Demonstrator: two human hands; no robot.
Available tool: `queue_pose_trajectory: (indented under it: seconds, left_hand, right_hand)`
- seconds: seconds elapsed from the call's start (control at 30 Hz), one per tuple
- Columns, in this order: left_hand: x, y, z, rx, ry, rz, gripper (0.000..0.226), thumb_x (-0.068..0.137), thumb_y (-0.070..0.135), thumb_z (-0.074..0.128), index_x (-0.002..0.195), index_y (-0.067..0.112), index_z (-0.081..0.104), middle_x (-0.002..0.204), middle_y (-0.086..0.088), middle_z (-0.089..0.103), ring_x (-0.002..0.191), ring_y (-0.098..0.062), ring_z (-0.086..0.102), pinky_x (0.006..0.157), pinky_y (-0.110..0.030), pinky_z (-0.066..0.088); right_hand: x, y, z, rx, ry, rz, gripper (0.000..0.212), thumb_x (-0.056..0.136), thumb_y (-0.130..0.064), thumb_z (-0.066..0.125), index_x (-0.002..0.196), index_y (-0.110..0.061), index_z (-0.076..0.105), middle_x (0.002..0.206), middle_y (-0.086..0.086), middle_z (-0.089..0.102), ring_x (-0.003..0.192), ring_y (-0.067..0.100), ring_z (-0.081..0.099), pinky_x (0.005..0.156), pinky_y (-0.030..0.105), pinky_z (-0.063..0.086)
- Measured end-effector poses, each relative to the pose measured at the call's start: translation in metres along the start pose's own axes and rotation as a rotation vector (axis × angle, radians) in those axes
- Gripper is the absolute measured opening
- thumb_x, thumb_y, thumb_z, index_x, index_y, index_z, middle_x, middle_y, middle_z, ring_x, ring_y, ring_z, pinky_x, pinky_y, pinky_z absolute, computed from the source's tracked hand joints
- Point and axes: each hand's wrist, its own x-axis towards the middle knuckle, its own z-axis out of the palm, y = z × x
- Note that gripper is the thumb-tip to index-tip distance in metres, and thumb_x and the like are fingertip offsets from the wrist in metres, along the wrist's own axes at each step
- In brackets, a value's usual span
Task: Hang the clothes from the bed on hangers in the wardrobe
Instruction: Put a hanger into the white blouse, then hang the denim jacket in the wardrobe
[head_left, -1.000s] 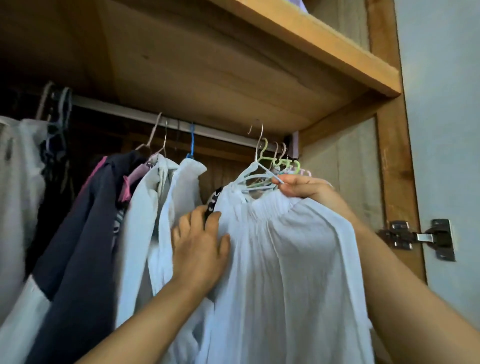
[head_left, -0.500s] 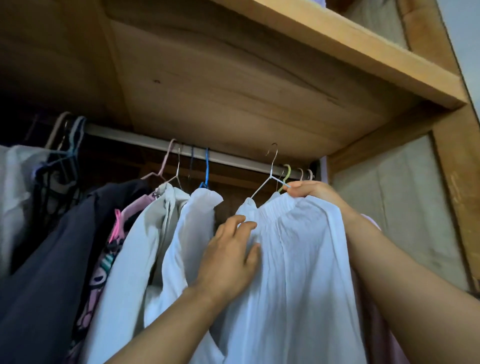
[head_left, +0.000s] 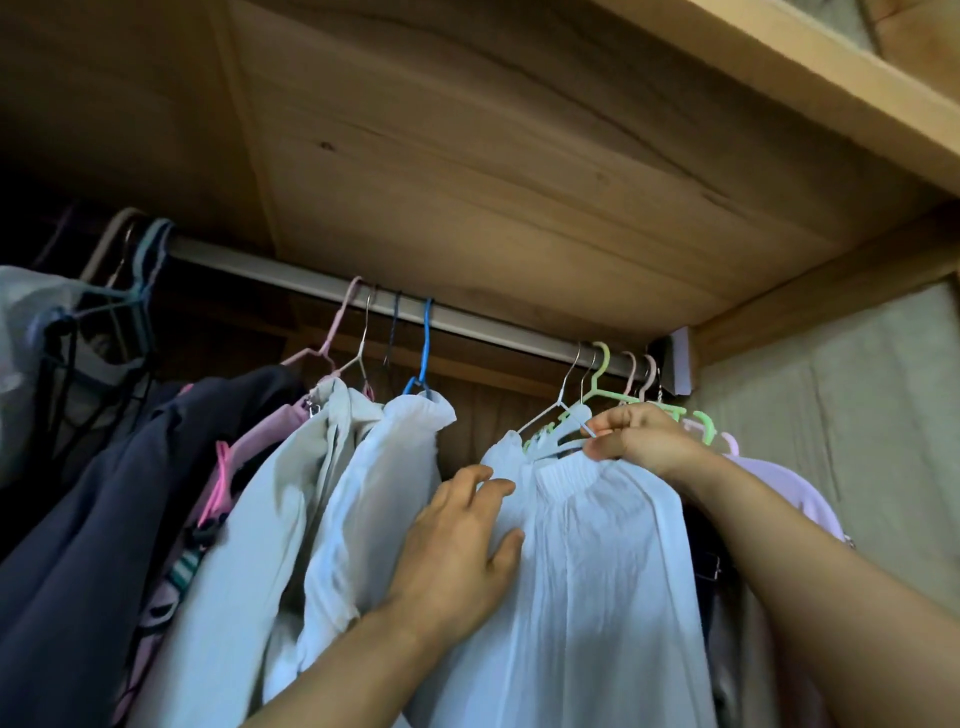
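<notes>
Since before: our view has tipped further up, and our right hand's fingers now pinch the hanger itself where earlier they sat on the garment's collar.
Far left: a pale garment (head_left: 26, 322) and a navy garment (head_left: 88, 545) hang from the rail (head_left: 291, 273), with a pink hanger (head_left: 221, 483) beside the navy one.
Left of centre: a beige garment (head_left: 270, 519) and a white shirt (head_left: 384, 483) on a blue hanger (head_left: 426, 343) hang just beside our left hand.
Left hand (head_left: 457, 545): arm reaching up, fingers spread flat, we press them on the white blouse (head_left: 597, 571).
Task thing: the blouse hangs on the white hanger (head_left: 558, 410), hooked over the rail.
Right hand (head_left: 636, 436): raised to the blouse's neck, fingertips pinching the hanger's arm.
In the way: green hangers (head_left: 602, 387) crowd behind our right hand.
Far right: a lilac garment (head_left: 779, 483) lies behind our right forearm, near the wardrobe wall (head_left: 831, 415).
</notes>
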Motion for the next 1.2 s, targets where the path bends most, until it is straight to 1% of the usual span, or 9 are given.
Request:
queue_pose_trajectory:
  seconds: [0.1, 0.2, 0.27, 0.33, 0.43, 0.5, 0.6, 0.77, 1.2]
  left_hand:
    - [-0.002, -0.004, 0.003, 0.007, 0.004, 0.006, 0.045, 0.096, 0.041, 0.040, 0.139, 0.031, 0.033, 0.147, 0.012, 0.023, 0.134, -0.006, 0.025, 0.109, -0.022, 0.025]
    - [-0.003, -0.006, 0.007, 0.006, -0.009, 0.000, 0.045, 0.095, 0.041, 0.041, 0.139, 0.031, 0.034, 0.147, 0.011, 0.024, 0.134, -0.007, 0.026, 0.108, -0.023, 0.027]
    - [-0.003, -0.006, 0.011, -0.014, 0.005, 0.010, 0.044, 0.094, 0.041, 0.043, 0.137, 0.031, 0.037, 0.145, 0.011, 0.026, 0.133, -0.008, 0.028, 0.107, -0.023, 0.028]
    - [-0.003, -0.004, 0.014, -0.046, 0.006, 0.024, 0.044, 0.094, 0.041, 0.045, 0.136, 0.029, 0.040, 0.143, 0.010, 0.030, 0.130, -0.010, 0.033, 0.106, -0.023, 0.029]
    - [-0.013, 0.001, 0.020, -0.106, 0.002, 0.042, 0.046, 0.089, 0.047, 0.045, 0.129, 0.023, 0.051, 0.137, 0.005, 0.041, 0.119, -0.017, 0.048, 0.100, -0.029, 0.039]
    - [-0.026, 0.006, 0.026, -0.166, 0.018, 0.071, 0.055, 0.082, 0.052, 0.037, 0.121, 0.019, 0.058, 0.129, 0.001, 0.051, 0.115, -0.020, 0.053, 0.096, -0.033, 0.045]
    - [-0.057, 0.018, 0.035, -0.253, -0.016, 0.110, 0.054, 0.083, 0.052, 0.036, 0.118, 0.019, 0.060, 0.123, 0.004, 0.053, 0.113, -0.011, 0.051, 0.093, -0.019, 0.038]
    - [-0.145, 0.052, 0.043, -0.466, -0.104, 0.192, 0.033, 0.086, 0.045, 0.045, 0.112, 0.028, 0.058, 0.109, 0.017, 0.054, 0.092, 0.002, 0.054, 0.074, -0.011, 0.040]
    - [-0.373, 0.218, 0.044, -1.026, -0.688, 0.354, 0.023, 0.087, 0.046, 0.048, 0.104, 0.035, 0.058, 0.098, 0.022, 0.059, 0.078, 0.007, 0.056, 0.065, -0.005, 0.041]
  right_hand:
    - [0.003, -0.001, -0.002, -0.289, -0.071, -0.073, 0.028, 0.082, -0.002, 0.063, 0.096, 0.020, 0.053, 0.071, 0.010, 0.045, 0.064, 0.019, 0.042, 0.054, 0.023, 0.032]
    - [-0.004, -0.009, -0.002, -0.687, 0.003, -0.152, 0.012, 0.084, -0.012, 0.058, 0.084, 0.000, 0.061, 0.065, 0.002, 0.047, 0.060, 0.015, 0.044, 0.051, 0.024, 0.028]
    - [-0.019, -0.017, 0.003, -0.948, 0.126, -0.223, 0.008, 0.086, -0.020, 0.056, 0.085, -0.012, 0.059, 0.079, -0.001, 0.051, 0.082, 0.018, 0.049, 0.052, 0.026, 0.025]
    - [-0.034, -0.017, 0.006, -1.131, 0.221, -0.278, 0.025, 0.086, -0.028, 0.057, 0.109, -0.018, 0.056, 0.106, 0.001, 0.051, 0.109, 0.022, 0.042, 0.063, 0.029, 0.030]
    - [-0.065, -0.004, 0.008, -1.150, 0.351, -0.365, 0.052, 0.081, -0.033, 0.060, 0.130, -0.019, 0.049, 0.125, 0.006, 0.048, 0.118, 0.028, 0.035, 0.094, 0.038, 0.031]
    - [-0.097, 0.010, 0.012, -1.027, 0.477, -0.470, 0.051, 0.074, -0.031, 0.061, 0.121, -0.013, 0.058, 0.116, 0.010, 0.056, 0.110, 0.032, 0.042, 0.092, 0.041, 0.034]
    - [-0.157, 0.033, 0.019, -0.845, 0.542, -0.511, 0.046, 0.072, -0.031, 0.060, 0.112, -0.008, 0.064, 0.104, 0.010, 0.062, 0.100, 0.032, 0.051, 0.092, 0.035, 0.030]
    - [-0.281, 0.060, 0.037, -0.713, 0.507, -0.330, 0.038, 0.080, -0.032, 0.058, 0.111, -0.010, 0.065, 0.103, 0.000, 0.060, 0.101, 0.017, 0.048, 0.091, 0.011, 0.031]
    - [-0.606, 0.072, 0.054, -0.788, 0.398, 0.439, 0.030, 0.080, -0.033, 0.059, 0.109, -0.026, 0.058, 0.097, -0.013, 0.058, 0.093, 0.007, 0.051, 0.077, 0.010, 0.040]
